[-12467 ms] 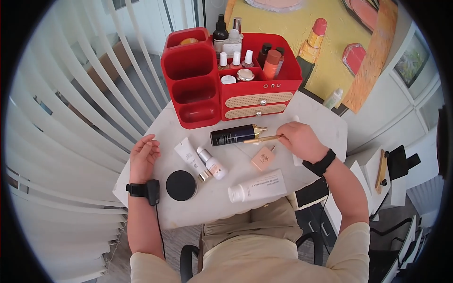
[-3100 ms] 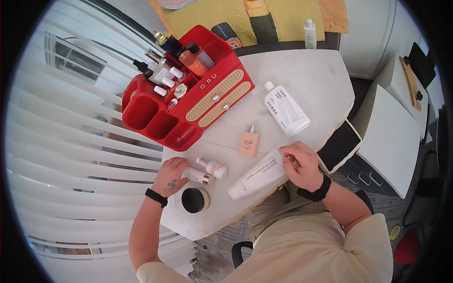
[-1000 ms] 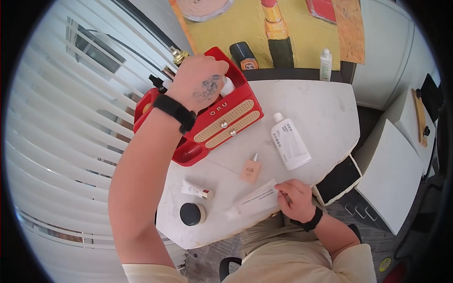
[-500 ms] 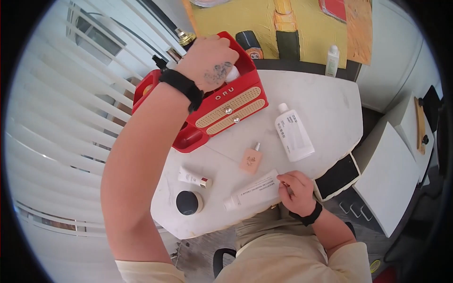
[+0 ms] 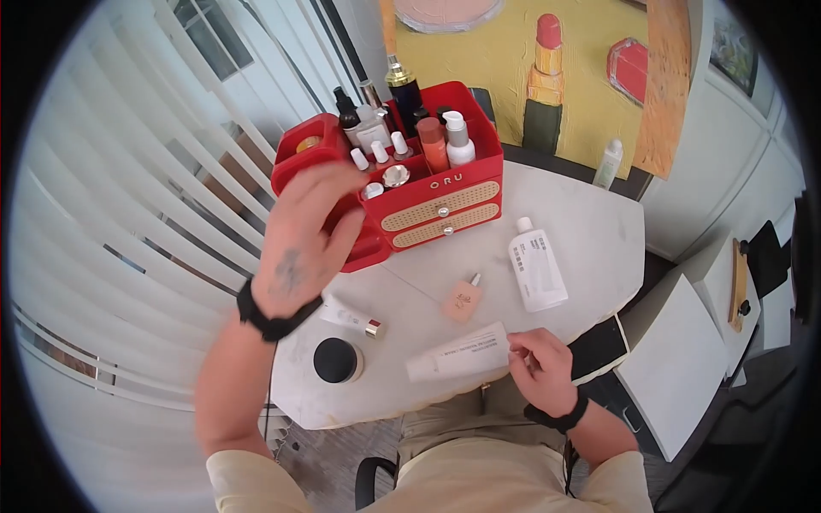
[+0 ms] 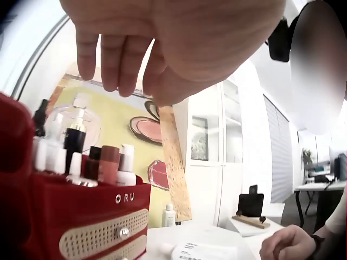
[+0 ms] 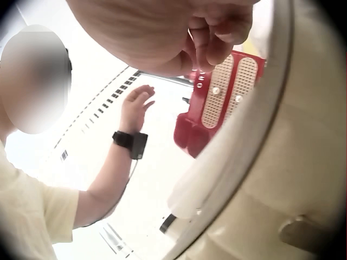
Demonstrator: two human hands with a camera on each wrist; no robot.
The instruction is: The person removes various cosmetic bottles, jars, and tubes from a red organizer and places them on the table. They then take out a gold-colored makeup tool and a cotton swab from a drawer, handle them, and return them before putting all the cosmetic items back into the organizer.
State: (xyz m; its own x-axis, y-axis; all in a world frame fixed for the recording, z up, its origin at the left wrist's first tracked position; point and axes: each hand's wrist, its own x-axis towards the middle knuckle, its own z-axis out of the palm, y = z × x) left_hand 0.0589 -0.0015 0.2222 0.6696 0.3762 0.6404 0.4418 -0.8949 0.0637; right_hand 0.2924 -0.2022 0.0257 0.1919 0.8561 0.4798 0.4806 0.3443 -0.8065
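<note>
My left hand (image 5: pixel 308 235) hangs in the air in front of the red organizer (image 5: pixel 466 192), fingers extended and holding nothing. In the left wrist view its fingers (image 6: pixel 111 62) point down above the organizer. A white pump bottle (image 5: pixel 460 141) stands in the organizer's front right compartment, beside an orange-brown bottle (image 5: pixel 433 145). My right hand (image 5: pixel 545 368) rests at the table's front edge, fingers loosely curled, fingertips right at the flat end of a white cream tube (image 5: pixel 457 352). A smaller white tube (image 5: pixel 349 316) and a black-lidded jar (image 5: pixel 338 359) lie below my left hand.
A peach square bottle (image 5: pixel 463 300) and a large white bottle (image 5: pixel 538 265) lie on the marble table (image 5: pixel 590 231). More bottles fill the organizer, including a dark gold-topped pump bottle (image 5: pixel 402 90). A small white bottle (image 5: pixel 609 164) stands behind the table before a painting (image 5: pixel 590 51).
The small pump bottle that lay on the table now stands in the organizer. My left hand has let go of it and drawn back left and down. The right hand stays by the cream tube.
</note>
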